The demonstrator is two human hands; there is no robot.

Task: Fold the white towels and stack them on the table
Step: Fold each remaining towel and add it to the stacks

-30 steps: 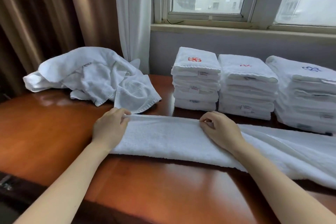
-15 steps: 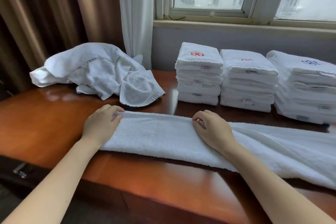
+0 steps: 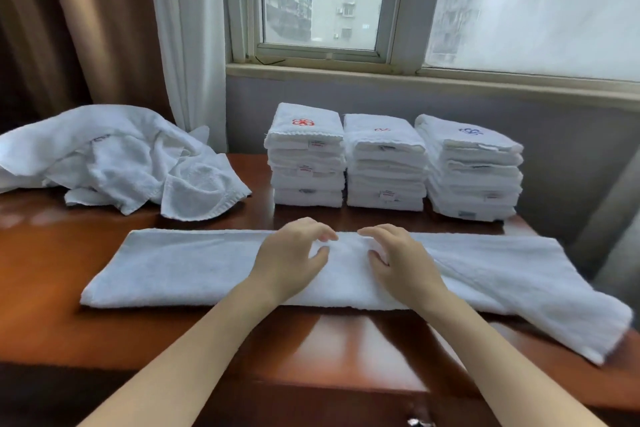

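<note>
A long white towel (image 3: pixel 180 265), folded lengthwise into a strip, lies across the wooden table (image 3: pixel 52 305). Its right end droops over the table's right edge. My left hand (image 3: pixel 292 253) and my right hand (image 3: pixel 398 256) rest side by side on the strip's middle, fingers loosely bent, thumbs toward each other; neither grips the cloth. Behind stand three stacks of folded white towels: one with a red emblem (image 3: pixel 306 156), a middle one (image 3: pixel 384 163) and one with a blue emblem (image 3: pixel 472 170).
A heap of unfolded white towels (image 3: pixel 114 159) lies at the back left of the table. A grey wall and window sill (image 3: pixel 381 74) run behind the stacks. Brown and white curtains (image 3: pixel 114 28) hang at the left.
Both hands left the towel's far edge and came together at the strip's middle; the left hand moved right from the left end. The view shifted left, showing the whole strip.
</note>
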